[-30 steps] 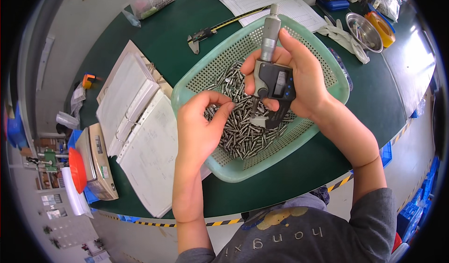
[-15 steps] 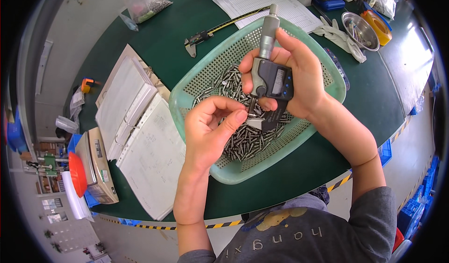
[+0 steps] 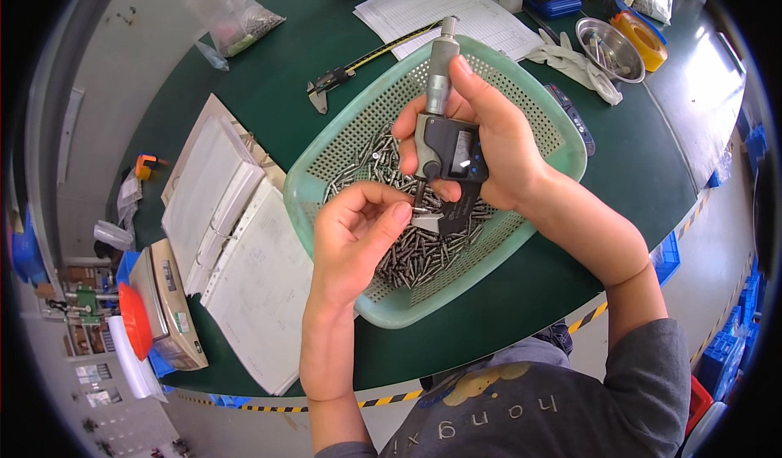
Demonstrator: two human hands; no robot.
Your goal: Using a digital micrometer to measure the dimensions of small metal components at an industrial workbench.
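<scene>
Caliper [image 3: 358, 67] and open binder [image 3: 236, 238] flank the basket [image 3: 538, 108] — hands above pins [image 3: 415, 254].

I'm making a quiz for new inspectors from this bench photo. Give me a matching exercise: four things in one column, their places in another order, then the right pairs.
Things:
1. digital micrometer
2. green mesh basket
3. caliper
4. open binder

Places:
A. on the green table beyond the basket
B. held in the right hand
C. left of the basket, pages up
D. under both hands, full of small metal pins

Pairs: 1-B, 2-D, 3-A, 4-C
</scene>
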